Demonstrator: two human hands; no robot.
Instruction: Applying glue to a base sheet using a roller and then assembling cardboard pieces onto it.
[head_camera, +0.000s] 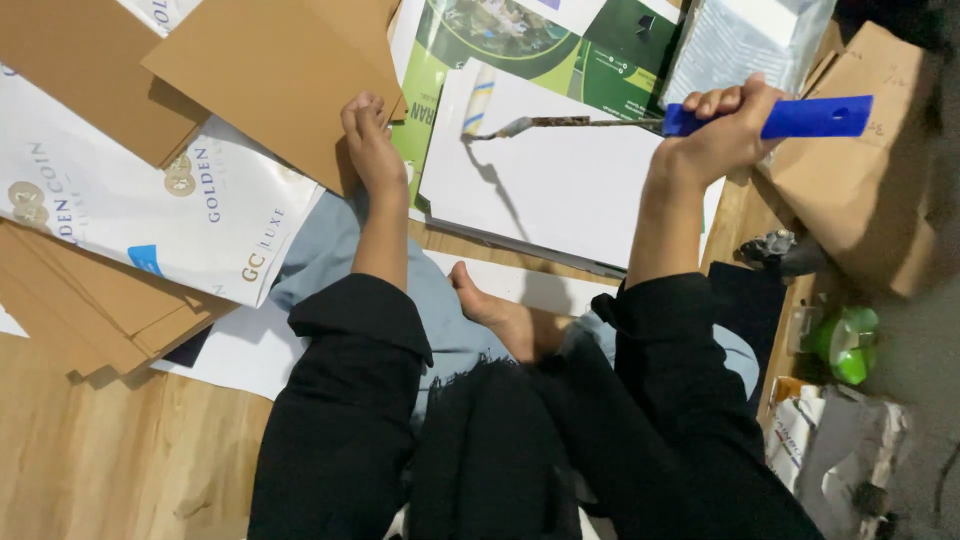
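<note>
Head view: the right hand (720, 125) is clenching the blue handle (800, 117) of a small paint roller (480, 100). A thin metal shank (590, 122) is running out from the fist to the roller head, which is hanging just above a white sheet (560, 180). The tool is judged light and stiff; the handle is the proper hold. The left hand (372, 145) is resting loosely, grasping nothing, its fingertips at the edge of a brown cardboard sheet (280, 70).
</note>
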